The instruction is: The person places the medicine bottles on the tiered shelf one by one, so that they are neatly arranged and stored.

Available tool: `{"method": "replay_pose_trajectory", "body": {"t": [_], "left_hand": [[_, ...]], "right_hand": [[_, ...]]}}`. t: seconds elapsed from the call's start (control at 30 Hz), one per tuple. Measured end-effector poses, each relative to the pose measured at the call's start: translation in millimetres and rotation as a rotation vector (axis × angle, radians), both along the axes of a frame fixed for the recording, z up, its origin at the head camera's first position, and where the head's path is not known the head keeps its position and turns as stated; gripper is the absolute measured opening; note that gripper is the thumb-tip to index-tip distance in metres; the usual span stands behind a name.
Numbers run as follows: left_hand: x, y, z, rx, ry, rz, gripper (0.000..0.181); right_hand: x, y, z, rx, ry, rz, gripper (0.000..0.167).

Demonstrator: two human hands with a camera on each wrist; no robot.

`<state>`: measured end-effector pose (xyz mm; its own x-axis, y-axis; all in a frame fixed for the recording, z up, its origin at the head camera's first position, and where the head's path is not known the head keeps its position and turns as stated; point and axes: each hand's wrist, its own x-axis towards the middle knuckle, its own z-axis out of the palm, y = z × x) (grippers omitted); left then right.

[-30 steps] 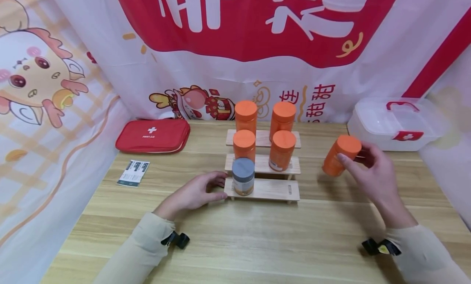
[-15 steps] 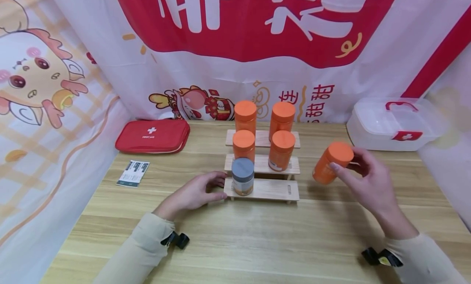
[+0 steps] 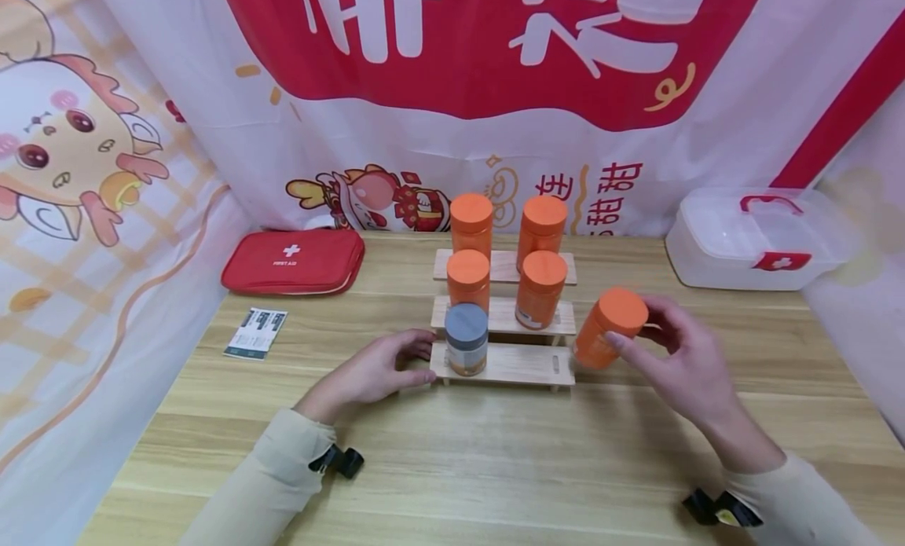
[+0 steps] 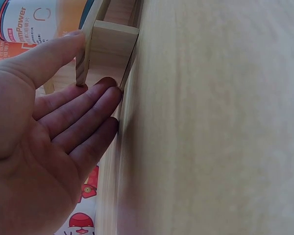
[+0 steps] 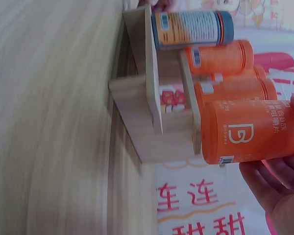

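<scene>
My right hand (image 3: 682,357) grips an orange bottle (image 3: 601,330) by its sides, tilted, just off the right end of a three-step wooden rack (image 3: 523,365). In the right wrist view the bottle (image 5: 250,132) shows a white "B" label. My left hand (image 3: 385,365) rests at the rack's left end, fingers fairly straight; in the left wrist view the fingertips (image 4: 108,83) touch the lowest step's end. A grey-capped bottle (image 3: 467,342) stands on the left of that step. Orange bottles (image 3: 543,291) stand in pairs on the middle and top steps.
A red first-aid pouch (image 3: 293,263) lies at the back left, with a printed card (image 3: 256,332) in front of it. At the back right stands a translucent white box (image 3: 749,240) with a red handle. Printed cloth (image 3: 396,130) hangs behind the wooden table (image 3: 495,467).
My right hand has carried the orange bottle leftward and nearer to me, close to the rack's right end. My left hand and the rack have stayed put.
</scene>
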<state>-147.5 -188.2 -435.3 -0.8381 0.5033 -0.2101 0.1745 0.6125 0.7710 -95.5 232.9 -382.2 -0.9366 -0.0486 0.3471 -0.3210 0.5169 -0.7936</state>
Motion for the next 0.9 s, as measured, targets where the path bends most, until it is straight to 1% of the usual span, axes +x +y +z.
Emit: {"method": "replay_pose_trajectory", "body": {"t": [0.27,0.47,0.57,0.7,0.9], "left_hand": [[0.6,-0.9,-0.8,-0.002,-0.006,0.009,0.064],[0.9,-1.2,-1.4,0.001,-0.006,0.008,0.064],[0.5,-1.4,-1.9,-0.001,-0.007,0.007,0.063],[-0.1,-2.2,-2.7,-0.009,-0.009,0.007,0.063],[0.3,-1.9,-0.6,-0.009,-0.013,0.007,0.064]], "right_hand": [[1.4,-19,2.1,0.02,-0.004,0.053,0.05],[0.4,-32,1.4,0.033,-0.039,0.095,0.05],[-0.6,-38,-0.6,0.029,-0.057,0.117,0.051],[-3.0,-45,-5.4,0.012,-0.058,0.149,0.053],[-5.8,-54,-11.4,-0.023,-0.094,0.18,0.054]]}}
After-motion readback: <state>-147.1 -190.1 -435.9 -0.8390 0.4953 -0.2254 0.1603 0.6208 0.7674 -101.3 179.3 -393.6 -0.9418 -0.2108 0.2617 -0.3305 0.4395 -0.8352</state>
